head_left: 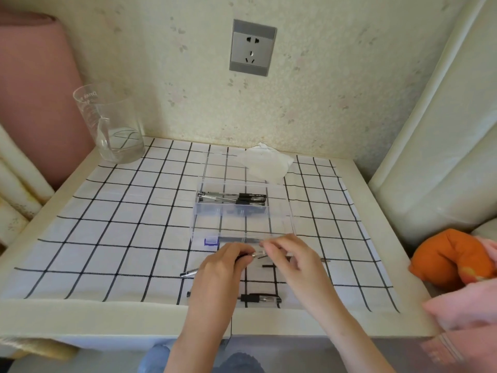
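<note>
A pen (pixel 190 272) is held in the grip of the left hand (pixel 223 265), whose fingers are curled round the barrel. Most of the pen is hidden inside the fist: only the rear end is seen sticking out to the left, low over the checked cloth (pixel 121 224), and a metal tip at the other side. Just beside that tip, a small part (pixel 261 256) is pinched between thumb and fingertips of the right hand (pixel 287 257); it is too small and too covered to be made out. Whether tip and part touch cannot be told.

Both hands are held at the near wall of a clear box (pixel 242 222) on the counter (pixel 382 323). Its walls are hard to trace against the cloth. In its far compartment several pens (pixel 234 198) are laid side by side; their number is blurred by the plastic. A blue label (pixel 211 242) is seen at the box's near left corner.

Below the hands, a black short piece (pixel 269 265) and a capped pen piece (pixel 260 299) are laid on the cloth, partly covered by the wrists.

Behind the box a crumpled tissue (pixel 265 164) is placed, and at the far left corner a glass beaker (pixel 113 125). An orange cloth (pixel 451 257) is cut off at the right edge.
</note>
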The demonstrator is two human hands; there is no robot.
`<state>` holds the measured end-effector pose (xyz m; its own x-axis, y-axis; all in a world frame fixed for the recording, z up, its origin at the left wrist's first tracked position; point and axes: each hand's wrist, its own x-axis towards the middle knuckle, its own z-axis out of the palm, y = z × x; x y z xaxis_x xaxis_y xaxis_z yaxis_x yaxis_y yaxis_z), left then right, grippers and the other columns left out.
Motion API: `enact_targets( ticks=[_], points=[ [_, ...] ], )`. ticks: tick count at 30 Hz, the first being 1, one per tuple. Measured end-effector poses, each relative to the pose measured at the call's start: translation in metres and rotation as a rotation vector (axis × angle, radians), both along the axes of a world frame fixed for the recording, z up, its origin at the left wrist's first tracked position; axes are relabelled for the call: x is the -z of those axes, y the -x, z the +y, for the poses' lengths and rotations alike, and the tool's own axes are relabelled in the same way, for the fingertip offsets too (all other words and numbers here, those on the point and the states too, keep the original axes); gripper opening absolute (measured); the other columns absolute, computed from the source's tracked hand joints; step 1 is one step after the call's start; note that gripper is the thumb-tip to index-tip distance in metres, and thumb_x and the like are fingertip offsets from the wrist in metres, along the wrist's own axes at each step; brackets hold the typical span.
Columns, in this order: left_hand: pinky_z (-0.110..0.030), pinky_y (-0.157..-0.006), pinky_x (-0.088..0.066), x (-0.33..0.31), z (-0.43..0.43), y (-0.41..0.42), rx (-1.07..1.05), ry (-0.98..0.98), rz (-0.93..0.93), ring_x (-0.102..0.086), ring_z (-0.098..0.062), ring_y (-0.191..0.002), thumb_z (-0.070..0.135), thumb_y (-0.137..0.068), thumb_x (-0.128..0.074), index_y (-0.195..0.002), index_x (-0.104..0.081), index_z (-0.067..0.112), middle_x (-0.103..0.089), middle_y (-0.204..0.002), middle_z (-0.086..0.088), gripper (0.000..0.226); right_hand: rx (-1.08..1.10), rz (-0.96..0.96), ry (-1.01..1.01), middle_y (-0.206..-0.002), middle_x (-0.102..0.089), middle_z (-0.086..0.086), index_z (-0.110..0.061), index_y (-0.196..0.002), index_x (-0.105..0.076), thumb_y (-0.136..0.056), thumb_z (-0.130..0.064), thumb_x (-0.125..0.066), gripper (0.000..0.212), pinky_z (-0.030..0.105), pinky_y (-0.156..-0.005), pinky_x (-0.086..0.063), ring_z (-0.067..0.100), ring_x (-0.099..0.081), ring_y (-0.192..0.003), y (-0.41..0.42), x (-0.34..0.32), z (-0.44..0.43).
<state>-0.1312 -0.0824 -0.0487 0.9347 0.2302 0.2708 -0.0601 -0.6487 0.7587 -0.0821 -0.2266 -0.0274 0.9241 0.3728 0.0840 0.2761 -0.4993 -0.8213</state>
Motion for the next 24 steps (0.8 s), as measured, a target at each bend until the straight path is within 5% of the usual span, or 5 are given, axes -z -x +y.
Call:
enact_targets(
  ticks=[8, 11, 19, 24],
  points=[
    [-0.015, -0.068, -0.045, -0.01, -0.004, 0.006, 0.047, 0.0, -0.01, -0.057, -0.002, -0.083, 0.029, -0.094, -0.048, -0.107, -0.062, 0.031, -0.063, -0.086, 0.018, 0.019, 0.008, 0.256, -0.483, -0.068, -0.066, 0.002, -0.011, -0.101, -0.068, -0.088, -0.007, -0.061, 0.016, 0.02, -0.049, -0.042, 0.009, -0.052, -0.053, 0.007, -0.001, 0.008],
    [-0.021, -0.063, -0.049, -0.01, -0.003, 0.006, 0.024, -0.022, -0.024, -0.059, -0.003, -0.075, 0.029, -0.093, -0.05, -0.105, -0.063, 0.031, -0.064, -0.081, 0.018, 0.018, -0.038, 0.271, -0.524, -0.069, -0.064, 0.003, -0.012, -0.097, -0.069, -0.086, -0.013, -0.064, 0.012, 0.023, -0.049, -0.043, 0.015, -0.052, -0.056, 0.008, 0.001, 0.009],
    [-0.006, -0.046, -0.03, -0.019, -0.005, 0.01, -0.026, -0.051, 0.003, -0.049, 0.014, -0.063, 0.035, -0.088, -0.058, -0.101, -0.06, 0.045, -0.044, -0.055, 0.036, 0.016, -0.009, 0.266, -0.616, -0.065, -0.063, 0.01, -0.004, -0.089, -0.064, -0.082, -0.016, -0.061, 0.015, 0.022, -0.047, -0.042, 0.012, -0.049, -0.049, 0.008, 0.005, 0.011],
    [-0.005, -0.049, -0.03, -0.019, -0.004, 0.01, -0.037, -0.058, 0.003, -0.046, 0.019, -0.059, 0.052, -0.084, -0.047, -0.101, -0.059, 0.047, -0.04, -0.054, 0.039, 0.022, -0.036, 0.294, -0.604, -0.067, -0.064, 0.016, -0.002, -0.09, -0.066, -0.084, -0.015, -0.063, 0.014, 0.024, -0.049, -0.044, 0.014, -0.049, -0.049, 0.004, 0.003, 0.005]
  ],
)
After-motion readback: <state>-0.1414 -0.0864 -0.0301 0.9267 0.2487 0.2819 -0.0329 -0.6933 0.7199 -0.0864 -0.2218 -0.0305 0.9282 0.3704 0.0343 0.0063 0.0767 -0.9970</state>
